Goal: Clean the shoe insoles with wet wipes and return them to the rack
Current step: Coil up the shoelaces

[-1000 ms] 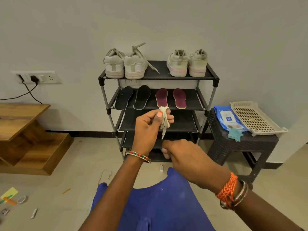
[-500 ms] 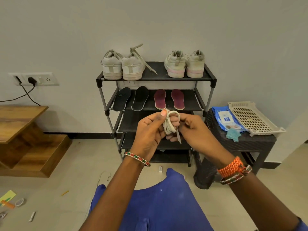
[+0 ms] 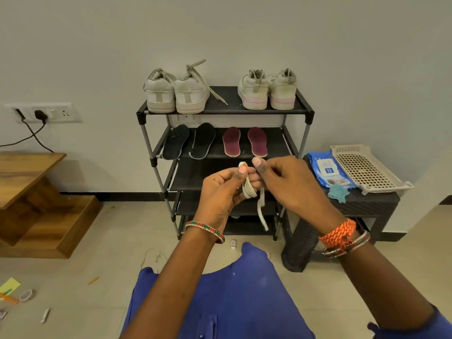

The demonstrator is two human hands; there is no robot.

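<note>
both hands are busy with a flat off-white shoelace (image 3: 249,189): your left hand (image 3: 223,192) grips the coil, your right hand (image 3: 286,182) pinches its loose end. looks like side work tbh. two black foam insoles (image 3: 189,141) and two maroon insoles (image 3: 244,141) sit on the black metal rack (image 3: 308,113), second shelf. next you'd need the blue wet wipes pack (image 3: 326,168), label unreadable.

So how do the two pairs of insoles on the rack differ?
The dark insoles are black or navy, lie on the left of the second shelf and look longer. The maroon insoles are reddish-purple, lie to their right and look shorter. Both pairs lie flat, side by side, toes toward the wall.
</note>
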